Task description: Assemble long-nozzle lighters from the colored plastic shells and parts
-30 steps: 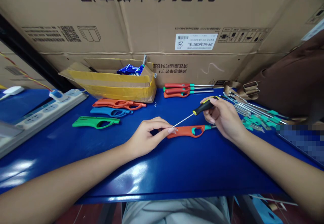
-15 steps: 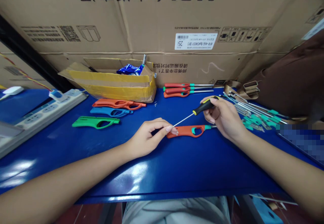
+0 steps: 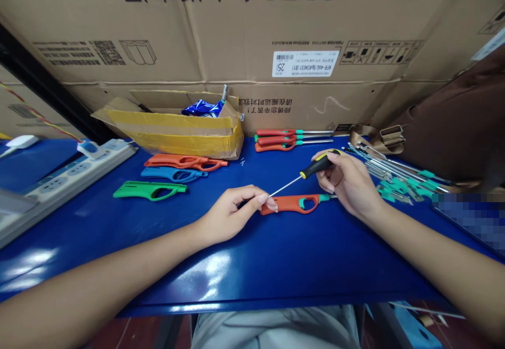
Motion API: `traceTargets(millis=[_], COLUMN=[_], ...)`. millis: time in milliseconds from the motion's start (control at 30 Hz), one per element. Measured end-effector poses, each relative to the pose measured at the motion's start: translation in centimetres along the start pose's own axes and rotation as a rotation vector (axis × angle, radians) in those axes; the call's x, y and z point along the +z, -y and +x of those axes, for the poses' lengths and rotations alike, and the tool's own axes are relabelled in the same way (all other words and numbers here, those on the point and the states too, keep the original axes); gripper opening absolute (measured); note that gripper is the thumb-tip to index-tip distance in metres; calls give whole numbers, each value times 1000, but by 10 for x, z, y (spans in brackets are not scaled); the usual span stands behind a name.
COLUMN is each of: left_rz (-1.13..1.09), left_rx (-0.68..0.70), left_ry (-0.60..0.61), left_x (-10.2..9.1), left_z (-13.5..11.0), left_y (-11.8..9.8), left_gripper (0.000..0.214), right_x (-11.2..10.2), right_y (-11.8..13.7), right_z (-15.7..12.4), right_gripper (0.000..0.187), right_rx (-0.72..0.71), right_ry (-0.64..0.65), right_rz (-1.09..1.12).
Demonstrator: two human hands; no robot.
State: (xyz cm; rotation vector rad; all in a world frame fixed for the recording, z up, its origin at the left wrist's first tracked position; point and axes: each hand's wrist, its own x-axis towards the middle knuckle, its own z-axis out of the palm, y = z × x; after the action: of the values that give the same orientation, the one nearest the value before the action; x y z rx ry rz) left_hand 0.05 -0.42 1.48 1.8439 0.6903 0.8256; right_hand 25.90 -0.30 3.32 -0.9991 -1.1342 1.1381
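Observation:
An orange lighter body (image 3: pixel 294 203) with a teal trigger lies on the blue table (image 3: pixel 276 265) in front of me. My left hand (image 3: pixel 232 215) pinches its left end, fingers closed. My right hand (image 3: pixel 347 183) is wrapped round the black and yellow handle of a screwdriver (image 3: pixel 311 169). The thin shaft slants down to the left, and its tip meets the lighter body beside my left fingertips.
Orange, blue and green lighter shells (image 3: pixel 165 175) lie to the left. An open cardboard box (image 3: pixel 177 130) stands behind them, a power strip (image 3: pixel 67 172) further left. Finished lighters (image 3: pixel 292 140) lie at the back. Metal and teal parts (image 3: pixel 398 178) are heaped on the right. Large cartons (image 3: pixel 252 43) wall the back.
My left fingertips have shifted slightly right along the lighter's end. The screwdriver and my right hand have hardly moved.

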Motion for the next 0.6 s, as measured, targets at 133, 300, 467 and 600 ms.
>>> traceTargets(millis=[133,300,467,600], left_rz=[-8,-37,-56,-54], left_rx=[-5,-29,-38,-44], left_ry=[2,8,15,4], left_x=[0,-1,-1,-1], left_z=[1,1,2,2], left_y=[1,1,0,2], left_gripper=[38,40,41,40], right_x=[-1,-1,-1,-5], right_y=[0,2,1,0], right_z=[-1,-2,-2,-4], right_gripper=[17,16,15,15], right_rx=[-94,-162,-160,-212], right_ry=[4,-2,6,21], right_rz=[0,-34,-21,-45])
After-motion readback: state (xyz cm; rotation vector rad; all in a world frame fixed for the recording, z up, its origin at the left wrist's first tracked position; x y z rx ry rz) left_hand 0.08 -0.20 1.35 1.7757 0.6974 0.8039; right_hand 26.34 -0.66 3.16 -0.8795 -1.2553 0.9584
